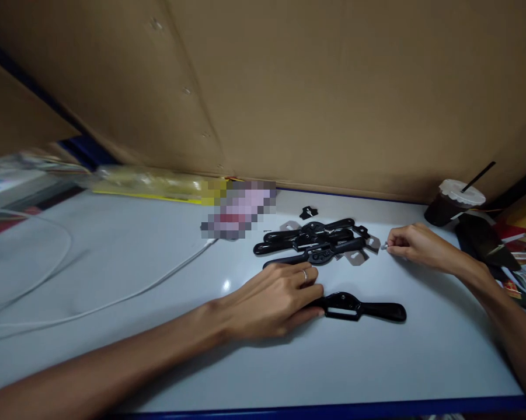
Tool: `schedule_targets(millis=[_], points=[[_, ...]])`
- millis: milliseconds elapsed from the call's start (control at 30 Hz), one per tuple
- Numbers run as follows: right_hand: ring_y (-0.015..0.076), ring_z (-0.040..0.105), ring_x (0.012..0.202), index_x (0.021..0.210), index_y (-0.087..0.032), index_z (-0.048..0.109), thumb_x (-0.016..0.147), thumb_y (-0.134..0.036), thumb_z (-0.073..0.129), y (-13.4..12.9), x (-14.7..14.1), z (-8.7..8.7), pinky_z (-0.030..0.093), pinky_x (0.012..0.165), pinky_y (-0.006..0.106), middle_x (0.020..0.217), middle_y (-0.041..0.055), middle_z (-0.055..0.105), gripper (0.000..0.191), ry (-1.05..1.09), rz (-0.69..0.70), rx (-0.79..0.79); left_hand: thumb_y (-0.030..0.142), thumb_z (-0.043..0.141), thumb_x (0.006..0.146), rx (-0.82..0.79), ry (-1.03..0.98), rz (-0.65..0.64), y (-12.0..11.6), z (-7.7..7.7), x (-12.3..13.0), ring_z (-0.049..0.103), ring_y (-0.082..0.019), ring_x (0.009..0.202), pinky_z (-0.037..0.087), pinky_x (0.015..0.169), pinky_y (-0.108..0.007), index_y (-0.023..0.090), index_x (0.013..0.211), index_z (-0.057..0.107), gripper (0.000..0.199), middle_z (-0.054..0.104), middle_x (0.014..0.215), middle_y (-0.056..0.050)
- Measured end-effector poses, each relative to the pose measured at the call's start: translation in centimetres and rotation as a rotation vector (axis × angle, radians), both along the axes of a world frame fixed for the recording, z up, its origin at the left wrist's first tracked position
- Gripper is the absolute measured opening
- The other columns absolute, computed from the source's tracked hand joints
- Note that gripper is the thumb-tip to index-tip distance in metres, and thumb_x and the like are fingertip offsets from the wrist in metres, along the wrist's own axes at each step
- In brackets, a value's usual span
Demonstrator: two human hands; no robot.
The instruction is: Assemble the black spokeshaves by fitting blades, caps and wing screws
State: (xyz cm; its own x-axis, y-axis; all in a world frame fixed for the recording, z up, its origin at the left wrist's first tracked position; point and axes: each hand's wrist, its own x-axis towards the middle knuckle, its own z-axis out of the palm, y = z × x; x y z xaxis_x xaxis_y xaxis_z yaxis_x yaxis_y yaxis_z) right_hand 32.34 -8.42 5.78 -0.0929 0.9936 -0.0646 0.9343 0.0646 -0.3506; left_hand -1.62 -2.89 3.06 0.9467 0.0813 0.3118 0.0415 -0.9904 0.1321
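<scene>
My left hand [284, 294], a ring on one finger, is closed over the left handle of a black spokeshave body [342, 304] lying on the white table. Its slot and right handle stay visible. Further back lies a pile of similar black spokeshaves [319, 252], with flat grey blades [355, 257] beside and under them. At the pile's right end my right hand [414, 245] pinches a small silvery piece [384, 247], too small to make out. A small black cap piece [308, 212] with a shiny centre lies behind the pile.
A lidded drink cup [453, 201] with a black straw stands at the back right. A pixelated pink object [240, 210] with a white cable [170, 274] lies left of the pile. Plastic-wrapped yellow material [153, 184] lines the back, below the cardboard wall [289, 87].
</scene>
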Motion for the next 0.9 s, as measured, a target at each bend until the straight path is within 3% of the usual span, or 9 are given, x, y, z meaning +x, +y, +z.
schedule_targets(millis=[167,267,367,500,567,633,800,900], points=[[0.0212,0.065,0.072,0.089,-0.018,0.069,0.09,-0.024,0.054,1.3,0.9,-2.4,0.039,0.067,0.03,0.082,0.0077,0.074,0.017,-0.092,-0.19,0.249,0.029,0.054,0.103,0.005,-0.006,0.004,0.1,-0.1,0.1,0.054,-0.016,0.07,0.039,0.057,-0.03,0.018,0.086,0.062,0.021,0.061,0.083,-0.002],[0.0222,0.067,0.072,0.088,-0.017,0.07,0.089,-0.022,0.056,2.2,1.2,-3.4,0.041,0.067,0.03,0.083,0.0088,0.075,0.015,-0.118,-0.273,0.344,0.029,0.053,0.103,0.015,0.002,0.004,0.2,-0.2,0.1,0.054,-0.016,0.07,0.04,0.058,-0.031,0.018,0.086,0.062,0.022,0.062,0.085,-0.002],[0.0213,0.065,0.067,0.083,-0.019,0.07,0.088,-0.024,0.06,2.1,0.9,-2.7,0.04,0.063,0.03,0.076,0.0062,0.074,0.013,-0.126,-0.334,0.442,0.031,0.052,0.103,0.02,-0.003,0.008,0.2,-0.4,0.0,0.055,-0.016,0.071,0.042,0.058,-0.031,0.018,0.086,0.063,0.024,0.062,0.086,-0.003],[0.0205,0.063,0.066,0.089,-0.018,0.069,0.098,-0.033,0.05,0.4,-0.8,-0.1,0.041,0.064,0.031,0.076,0.0062,0.071,0.026,-0.118,-0.409,0.647,0.032,0.052,0.104,0.018,0.0,0.014,0.2,-0.5,0.1,0.056,-0.016,0.071,0.042,0.058,-0.031,0.017,0.086,0.064,0.025,0.062,0.086,-0.003],[0.0201,0.063,0.067,0.089,-0.019,0.069,0.1,-0.036,0.048,-0.5,-2.3,0.5,0.044,0.067,0.032,0.076,0.0055,0.07,0.029,-0.099,-0.346,0.685,0.032,0.053,0.103,0.015,0.003,0.015,0.3,-0.5,0.1,0.056,-0.017,0.073,0.042,0.058,-0.031,0.018,0.088,0.065,0.024,0.062,0.086,-0.003],[0.0238,0.066,0.08,0.094,-0.019,0.071,0.102,-0.034,0.045,-1.0,-4.0,0.0,0.049,0.074,0.036,0.087,0.0091,0.073,0.031,-0.096,-0.203,0.665,0.031,0.054,0.103,0.013,0.002,0.016,0.2,-0.4,0.2,0.056,-0.017,0.073,0.042,0.059,-0.031,0.018,0.089,0.065,0.022,0.062,0.086,-0.003],[0.0331,0.061,0.121,0.132,-0.022,0.066,0.103,-0.036,0.046,-0.5,-6.9,-4.1,0.05,0.1,0.055,0.132,0.0132,0.069,0.038,-0.096,-0.039,0.52,0.03,0.054,0.103,0.0,-0.011,0.016,0.2,-0.5,0.2,0.056,-0.017,0.074,0.044,0.062,-0.03,0.018,0.095,0.067,0.019,0.062,0.088,-0.003],[0.0325,0.052,0.138,0.145,-0.016,0.056,0.105,-0.039,0.044,-0.3,-7.1,-5.7,0.045,0.111,0.056,0.149,0.0166,0.057,0.048,-0.08,0.02,0.446,0.03,0.053,0.103,-0.01,-0.016,0.013,0.2,-0.5,0.2,0.056,-0.017,0.075,0.046,0.064,-0.031,0.018,0.099,0.067,0.019,0.062,0.09,-0.004]])
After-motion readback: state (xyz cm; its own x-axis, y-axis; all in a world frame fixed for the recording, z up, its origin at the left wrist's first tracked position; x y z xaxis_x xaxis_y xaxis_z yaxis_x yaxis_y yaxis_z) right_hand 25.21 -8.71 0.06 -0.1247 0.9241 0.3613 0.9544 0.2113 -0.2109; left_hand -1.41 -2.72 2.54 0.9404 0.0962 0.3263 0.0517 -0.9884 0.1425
